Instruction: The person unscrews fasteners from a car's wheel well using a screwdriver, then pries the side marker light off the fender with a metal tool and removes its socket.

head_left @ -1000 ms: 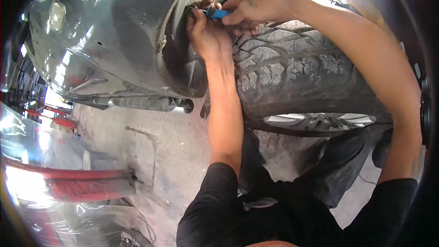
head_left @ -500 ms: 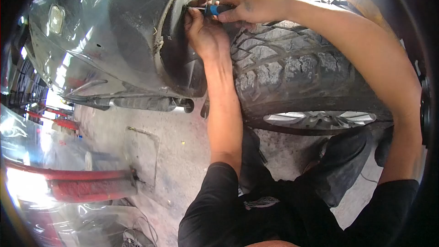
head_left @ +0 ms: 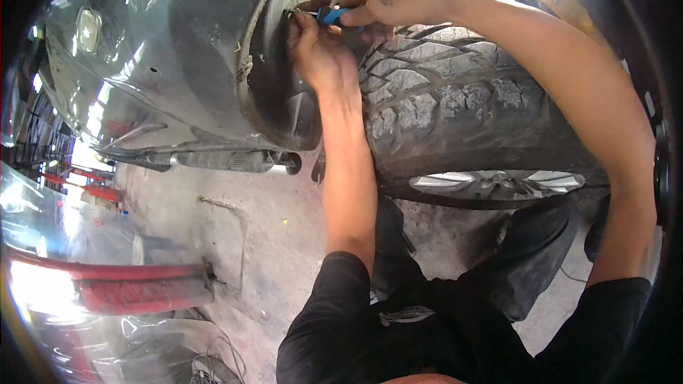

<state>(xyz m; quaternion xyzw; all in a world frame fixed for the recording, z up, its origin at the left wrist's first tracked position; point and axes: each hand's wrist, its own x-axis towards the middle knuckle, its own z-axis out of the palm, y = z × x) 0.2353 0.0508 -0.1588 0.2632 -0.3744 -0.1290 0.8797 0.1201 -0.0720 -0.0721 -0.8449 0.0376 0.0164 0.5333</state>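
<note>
My right hand (head_left: pixel 373 7) is closed around the blue and black handle of a screwdriver (head_left: pixel 332 16), high in the view inside the wheel arch. The screwdriver's thin shaft points left toward the dark arch lining (head_left: pixel 274 78). My left hand (head_left: pixel 320 50) comes up from below, thumb and fingers pinched around the shaft's tip. Whatever sits between those fingertips is too small and covered to make out. Just right of my left wrist stands the large treaded tire (head_left: pixel 455 99), with my right forearm reaching over it.
A dark, glossy vehicle body panel (head_left: pixel 178 50) fills the upper left, with a side step (head_left: pixel 228 161) beneath it. The alloy wheel rim (head_left: pixel 498 183) faces my legs. A red bumper (head_left: pixel 135 288) is at lower left, near cables (head_left: pixel 217 363) on the concrete floor (head_left: pixel 277 220).
The screwdriver handle has turned, showing more of its blue side. My right fingers have shifted around it, while my left hand stays almost in the same place.
</note>
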